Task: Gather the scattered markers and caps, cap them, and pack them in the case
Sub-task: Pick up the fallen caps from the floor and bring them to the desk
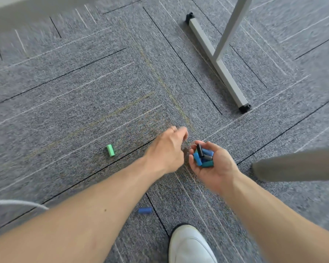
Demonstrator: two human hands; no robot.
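Open carpet (pixel 84 88) all around, bounded upper right by a grey metal stand foot (pixel 218 63). Right hand (pixel 211 164) cupped palm-up, holding a heap of blue, teal and black caps (pixel 202 156). Left hand (pixel 167 149) just beside, fingers curled under, contents hidden. Green cap (pixel 110 150) and blue cap (pixel 145 210) loose on floor. White shoe (pixel 190 245) cut off below.

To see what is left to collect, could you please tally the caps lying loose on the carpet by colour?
Green cap: 1
Blue cap: 1
Total on the carpet: 2
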